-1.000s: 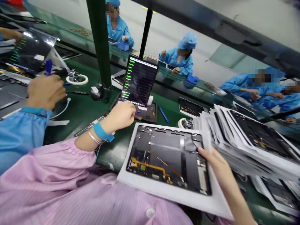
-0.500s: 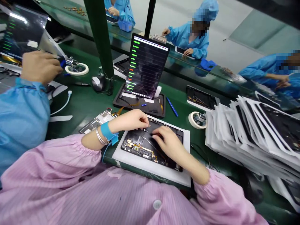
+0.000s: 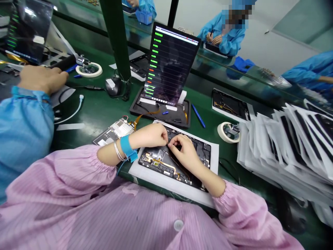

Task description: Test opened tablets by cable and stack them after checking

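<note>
An opened tablet housing (image 3: 161, 165) with orange flex cables and dark circuit parts lies on a white sheet (image 3: 145, 176) at the bench's front edge. Over its upper middle, my left hand (image 3: 154, 134) is closed in a pinch, a blue strap on its wrist. My right hand (image 3: 186, 151) comes from the right, thumb and index finger pinched close beside the left fingertips. Whatever sits between the fingertips is too small to make out. Behind the hands, a lit screen (image 3: 171, 66) with green and red lines stands in a black tray (image 3: 162, 119).
A stack of sheet-wrapped panels (image 3: 283, 146) stands on the right, beside a tape roll (image 3: 229, 132). A blue pen (image 3: 198, 115) and a mouse (image 3: 113, 86) lie farther back. A circuit assembly (image 3: 116, 130) is left of the housing. A co-worker's hand (image 3: 43, 78) works at far left.
My right hand has moved up and left, and its fingers have closed beside my left fingertips. The co-worker's hand at left has lowered. The whole view has shifted slightly.
</note>
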The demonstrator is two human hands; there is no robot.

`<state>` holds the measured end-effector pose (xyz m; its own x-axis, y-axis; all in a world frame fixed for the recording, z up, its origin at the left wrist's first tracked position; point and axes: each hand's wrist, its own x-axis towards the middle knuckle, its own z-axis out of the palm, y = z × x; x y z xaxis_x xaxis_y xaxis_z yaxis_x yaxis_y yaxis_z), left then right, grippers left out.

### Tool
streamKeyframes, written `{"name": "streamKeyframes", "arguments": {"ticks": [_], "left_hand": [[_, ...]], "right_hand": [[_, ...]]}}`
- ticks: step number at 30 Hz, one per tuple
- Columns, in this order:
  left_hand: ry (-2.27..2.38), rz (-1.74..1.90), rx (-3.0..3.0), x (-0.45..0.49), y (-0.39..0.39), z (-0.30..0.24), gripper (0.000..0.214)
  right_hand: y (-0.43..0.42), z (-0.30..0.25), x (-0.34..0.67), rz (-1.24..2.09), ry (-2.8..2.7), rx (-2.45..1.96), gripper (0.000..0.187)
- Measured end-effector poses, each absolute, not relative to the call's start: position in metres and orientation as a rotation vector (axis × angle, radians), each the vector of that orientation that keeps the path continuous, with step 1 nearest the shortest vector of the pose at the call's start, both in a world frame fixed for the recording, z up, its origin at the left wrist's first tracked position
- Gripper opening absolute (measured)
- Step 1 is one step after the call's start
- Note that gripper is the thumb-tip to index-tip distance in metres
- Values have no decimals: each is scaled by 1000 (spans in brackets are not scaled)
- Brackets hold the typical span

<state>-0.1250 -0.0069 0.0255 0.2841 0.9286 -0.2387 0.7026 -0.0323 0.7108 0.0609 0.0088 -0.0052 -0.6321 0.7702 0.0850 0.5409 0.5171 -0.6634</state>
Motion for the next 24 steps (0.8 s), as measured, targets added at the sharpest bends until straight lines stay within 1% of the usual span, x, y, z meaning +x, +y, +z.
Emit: {"name": "streamKeyframes", "arguments": {"ticks": [24], "left_hand": [[1512, 303, 1865, -121, -11, 25, 18]], "right_hand": [[2, -5, 58, 683, -2460, -1098, 6]]}}
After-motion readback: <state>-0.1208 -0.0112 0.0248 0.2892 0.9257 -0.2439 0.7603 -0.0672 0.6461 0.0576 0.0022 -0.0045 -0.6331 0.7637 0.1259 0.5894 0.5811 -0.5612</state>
